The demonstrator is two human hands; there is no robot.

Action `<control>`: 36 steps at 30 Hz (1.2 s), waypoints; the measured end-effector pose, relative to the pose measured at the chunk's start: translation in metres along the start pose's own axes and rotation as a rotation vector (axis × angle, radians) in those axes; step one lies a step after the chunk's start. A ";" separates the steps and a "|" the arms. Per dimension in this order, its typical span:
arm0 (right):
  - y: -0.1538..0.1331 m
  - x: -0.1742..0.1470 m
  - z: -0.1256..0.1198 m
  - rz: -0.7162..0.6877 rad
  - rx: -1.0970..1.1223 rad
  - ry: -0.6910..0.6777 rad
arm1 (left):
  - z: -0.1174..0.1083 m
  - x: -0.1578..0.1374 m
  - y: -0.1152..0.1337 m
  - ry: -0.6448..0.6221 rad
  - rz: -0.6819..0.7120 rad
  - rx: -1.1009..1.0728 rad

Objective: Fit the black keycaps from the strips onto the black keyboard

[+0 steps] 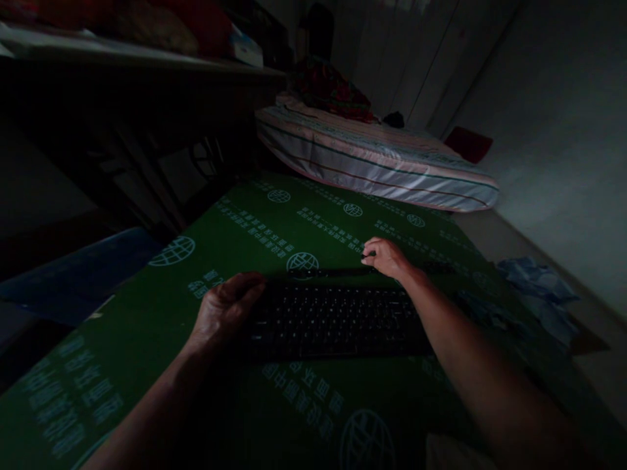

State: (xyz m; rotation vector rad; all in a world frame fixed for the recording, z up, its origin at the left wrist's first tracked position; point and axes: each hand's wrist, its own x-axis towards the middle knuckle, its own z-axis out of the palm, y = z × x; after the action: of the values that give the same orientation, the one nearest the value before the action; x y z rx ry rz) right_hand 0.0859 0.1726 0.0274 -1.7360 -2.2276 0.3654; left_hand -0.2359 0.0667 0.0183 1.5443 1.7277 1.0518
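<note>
A black keyboard (pixel 333 320) with pale key markings lies on the green printed board. My left hand (pixel 230 300) is closed at its far left corner, with the fingertips against the edge. Just beyond the keyboard runs a narrow black strip (pixel 328 272) with a few light marks; whether it is separate cannot be made out. My right hand (pixel 385 256) is raised over the right end of this strip, thumb and fingers pinched on a small black piece (pixel 366 256), too dark to name. The right forearm hides the keyboard's right end.
The green board (pixel 245 228) carries white globe prints and lettering. Dark small items (pixel 490 313) lie to the right. A bed (pixel 382 156) stands behind, a blue stool-like object (pixel 78 267) at left, a table (pixel 147 59) upper left, and blue cloth (pixel 539 281) at right.
</note>
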 end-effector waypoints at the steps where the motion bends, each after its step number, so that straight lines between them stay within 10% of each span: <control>1: -0.004 -0.010 -0.002 -0.024 0.022 0.002 | 0.000 0.000 0.001 -0.006 0.005 0.001; 12: -0.038 -0.131 0.012 -0.281 0.196 0.044 | 0.004 0.000 0.000 -0.009 0.012 -0.018; 36: -0.048 -0.144 0.018 -0.360 0.020 0.042 | 0.005 0.002 -0.003 -0.013 0.045 -0.020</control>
State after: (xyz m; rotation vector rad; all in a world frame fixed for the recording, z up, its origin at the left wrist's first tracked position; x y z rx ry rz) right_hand 0.0695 0.0212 0.0184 -1.2820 -2.4322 0.2636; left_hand -0.2334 0.0693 0.0138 1.5803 1.6762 1.0757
